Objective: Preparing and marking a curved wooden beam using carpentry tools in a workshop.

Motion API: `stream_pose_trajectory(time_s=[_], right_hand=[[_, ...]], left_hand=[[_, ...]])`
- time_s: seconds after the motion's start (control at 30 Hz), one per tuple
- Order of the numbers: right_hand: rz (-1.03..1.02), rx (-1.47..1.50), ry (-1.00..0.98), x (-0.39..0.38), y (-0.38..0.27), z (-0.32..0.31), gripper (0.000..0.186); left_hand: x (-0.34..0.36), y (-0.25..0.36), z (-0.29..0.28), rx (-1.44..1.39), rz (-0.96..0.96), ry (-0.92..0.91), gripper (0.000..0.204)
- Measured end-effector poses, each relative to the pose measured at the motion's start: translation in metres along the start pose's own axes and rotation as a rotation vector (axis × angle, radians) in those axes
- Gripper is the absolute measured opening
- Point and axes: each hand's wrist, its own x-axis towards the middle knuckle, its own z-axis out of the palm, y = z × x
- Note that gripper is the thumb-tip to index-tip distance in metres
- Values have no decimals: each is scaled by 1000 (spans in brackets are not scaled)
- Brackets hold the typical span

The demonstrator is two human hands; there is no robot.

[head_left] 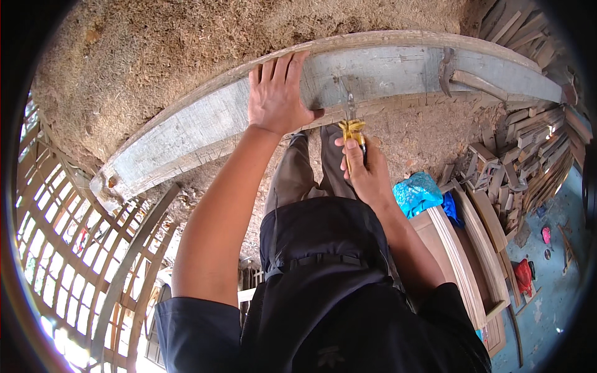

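Observation:
A long grey-painted wooden beam (385,71) stretches across in front of me. Flat on its face rests my left hand (277,96), fingers outstretched over the far edge and thumb apart. Wrapped round yellow-handled pliers (353,129) is my right hand (370,171), near the beam's close edge. Their slim metal nose points away from me over the grey face, beside a small mark; whether the tip touches the wood I cannot tell. Farther right, a claw hammer (446,72) lies on the beam, its wooden handle running rightward.
Sawdust and shavings (249,28) cover the ground beyond the beam. Stacked wood offcuts (528,152) are at right, near wooden frame pieces (463,248) topped with turquoise cloth (418,194). A slatted wooden lattice (74,217) stands at left. A red bag (524,276) lies on the blue floor.

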Motion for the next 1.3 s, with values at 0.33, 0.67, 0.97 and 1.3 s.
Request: stream_pose_trajectory(time_s=[0.33, 0.67, 0.97, 1.3], right_hand=[[9, -92, 115, -2, 1, -3, 48], [73, 175, 186, -2, 2, 7, 50], [60, 295, 325, -10, 4, -45, 43], [76, 96, 312, -77, 33, -53, 43]], left_hand=[[0, 3, 1, 34, -27, 2, 113], [1, 4, 2, 56, 12, 39, 111], [-2, 0, 1, 91, -10, -3, 114], [-13, 1, 2, -17, 50, -45, 117]])
